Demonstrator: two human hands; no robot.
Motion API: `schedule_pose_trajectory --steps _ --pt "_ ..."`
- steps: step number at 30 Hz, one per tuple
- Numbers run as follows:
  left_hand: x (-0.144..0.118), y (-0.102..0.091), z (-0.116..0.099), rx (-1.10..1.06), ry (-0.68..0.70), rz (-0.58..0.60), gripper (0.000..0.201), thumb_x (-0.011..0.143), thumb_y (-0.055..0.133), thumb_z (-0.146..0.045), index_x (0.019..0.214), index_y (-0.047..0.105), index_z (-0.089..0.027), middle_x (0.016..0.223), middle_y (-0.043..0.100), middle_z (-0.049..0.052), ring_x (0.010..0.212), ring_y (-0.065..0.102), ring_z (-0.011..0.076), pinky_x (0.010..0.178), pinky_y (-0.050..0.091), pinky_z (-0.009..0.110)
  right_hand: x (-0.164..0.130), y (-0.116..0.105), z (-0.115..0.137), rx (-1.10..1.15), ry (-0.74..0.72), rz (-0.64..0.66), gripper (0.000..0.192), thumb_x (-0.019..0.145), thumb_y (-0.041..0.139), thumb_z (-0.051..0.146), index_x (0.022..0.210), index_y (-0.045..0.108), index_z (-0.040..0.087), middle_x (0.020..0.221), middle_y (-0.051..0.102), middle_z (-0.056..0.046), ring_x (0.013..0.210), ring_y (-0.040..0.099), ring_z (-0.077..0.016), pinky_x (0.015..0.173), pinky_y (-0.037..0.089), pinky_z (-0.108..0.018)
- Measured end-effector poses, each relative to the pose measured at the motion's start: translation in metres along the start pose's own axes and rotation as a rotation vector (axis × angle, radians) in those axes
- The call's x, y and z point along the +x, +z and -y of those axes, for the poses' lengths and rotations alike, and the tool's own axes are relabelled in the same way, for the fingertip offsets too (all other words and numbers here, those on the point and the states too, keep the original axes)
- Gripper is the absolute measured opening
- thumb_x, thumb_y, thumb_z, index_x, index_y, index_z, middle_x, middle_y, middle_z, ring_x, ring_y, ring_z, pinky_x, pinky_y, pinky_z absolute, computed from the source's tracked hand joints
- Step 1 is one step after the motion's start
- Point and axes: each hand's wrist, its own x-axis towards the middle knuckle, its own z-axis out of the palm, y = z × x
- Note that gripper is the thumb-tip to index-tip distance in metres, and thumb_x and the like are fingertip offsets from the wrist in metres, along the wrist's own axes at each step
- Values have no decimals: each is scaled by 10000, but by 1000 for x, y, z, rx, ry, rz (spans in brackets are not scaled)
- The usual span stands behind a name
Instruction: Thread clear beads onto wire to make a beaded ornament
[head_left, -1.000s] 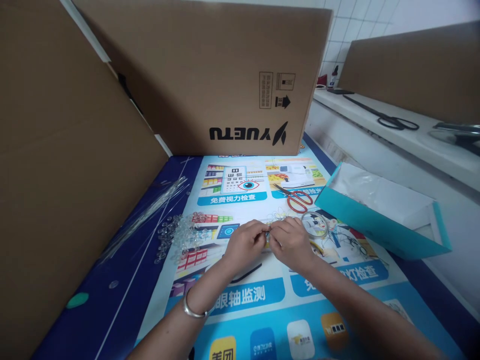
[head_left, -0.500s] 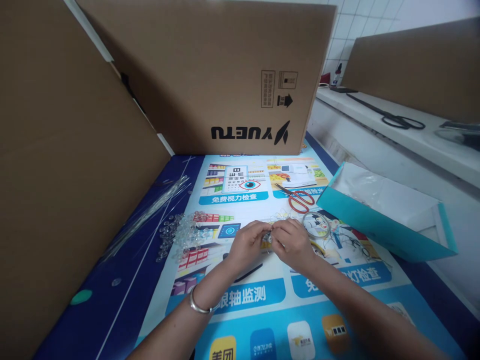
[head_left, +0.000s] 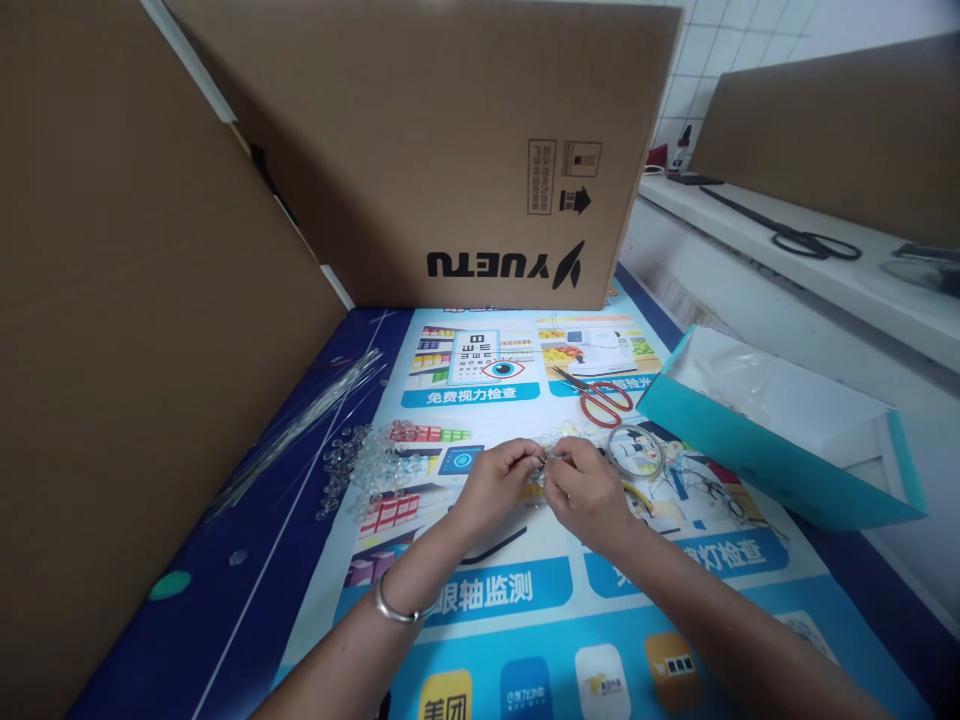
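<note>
Bead pinched between both hands, mid-desk | left hand and right hand fingertips closed on it, unmoved since a second ago | bead pile left, scissors beyond | fiddly work continues

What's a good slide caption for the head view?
Both hands pinch a tiny clear piece above a printed mat, clear beads alongside.

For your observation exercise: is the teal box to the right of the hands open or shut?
Open. The teal box has no lid over it, and white paper and clear plastic film show inside over its near wall.
</note>
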Motion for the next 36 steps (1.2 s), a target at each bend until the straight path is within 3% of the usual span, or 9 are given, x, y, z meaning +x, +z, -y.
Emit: schedule_pose_trajectory --steps 5,11,17,28,36 --pt "3 -1 6 -133 -82 67 142 776 491 -194 728 620 -159 686 577 -16 672 499 109 630 383 218 4 -3 2 -74 24 24 148 769 514 139 626 533 171 792 535 -53 790 438 -188 716 352 -346" --pt "4 -2 16 -225 -180 156 136 749 529 -235 703 616 -140 570 515 -29 536 435 84 530 346 205 1 -2 -5 37 -23 66 154 786 506 126 638 520 161 795 534 -44 794 432 -175 717 341 -336" --pt "0 -1 13 -214 -187 170 128 754 531 -230 703 606 -140 564 512 -30 531 439 83 536 350 205 -2 -1 -13 104 -64 75 134 813 500 150 687 545 162 828 532 -55 803 433 -182 727 352 -349" --pt "-8 0 3 64 -8 32 106 790 468 -152 742 560 -171 727 565 -9 692 514 117 656 389 234 -5 0 -14 165 30 -4 71 806 525 192 739 528 171 896 504 -82 874 460 -208 788 395 -381" --pt "-12 6 0 340 164 -97 85 789 458 -121 741 494 -181 729 523 -6 704 488 127 638 363 246 -2 2 -15 152 121 -38 104 768 570 212 715 486 182 869 535 -71 883 491 -222 796 396 -386"
